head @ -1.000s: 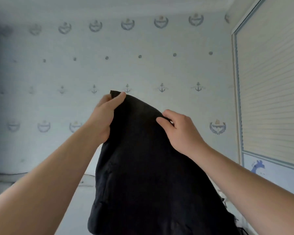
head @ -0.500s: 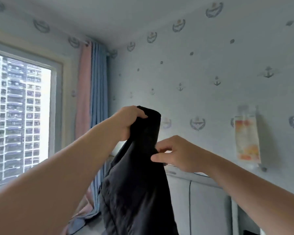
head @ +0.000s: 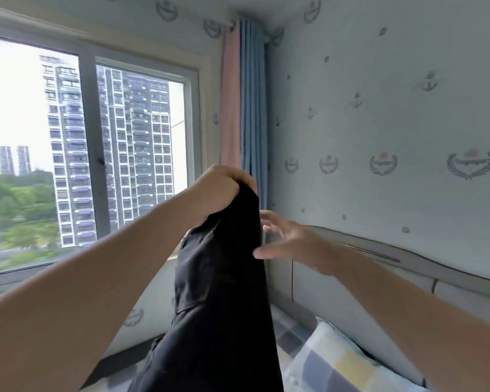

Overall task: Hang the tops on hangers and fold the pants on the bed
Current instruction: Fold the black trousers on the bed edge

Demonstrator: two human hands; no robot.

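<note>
A black pair of pants (head: 221,292) hangs in the air in front of me, bunched at its top end. My left hand (head: 221,190) grips that top end in a fist and holds it up. My right hand (head: 292,244) is just to the right of the cloth, fingers spread and straight, holding nothing; its thumb is at the cloth's right edge. The lower part of the pants runs out of the frame at the bottom. No hanger or top is in view.
A bed with a checked pillow (head: 337,366) lies at the lower right, against a grey padded headboard (head: 379,267). A large window (head: 88,154) fills the left, with pink and blue curtains (head: 244,108) in the corner. The right wall has patterned wallpaper.
The view has swung left toward the window. My right hand has let go of the pants and spread its fingers; my left hand keeps its grip on the top end.
</note>
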